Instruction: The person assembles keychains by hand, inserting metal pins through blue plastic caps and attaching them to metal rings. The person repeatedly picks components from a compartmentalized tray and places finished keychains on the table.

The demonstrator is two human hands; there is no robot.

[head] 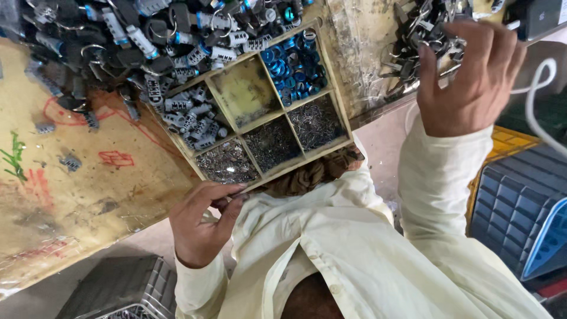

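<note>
Cream shirt (366,248) | left hand (204,221) touches tray (339,103) | right hand (469,77) on metal pile (422,35)

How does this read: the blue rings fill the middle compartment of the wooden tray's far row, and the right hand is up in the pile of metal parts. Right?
Not quite. In the head view, the blue rings fill the end compartment at the upper right corner of the wooden tray. The middle compartment beside it holds nothing. The right hand is indeed up in the pile of metal parts.
</note>
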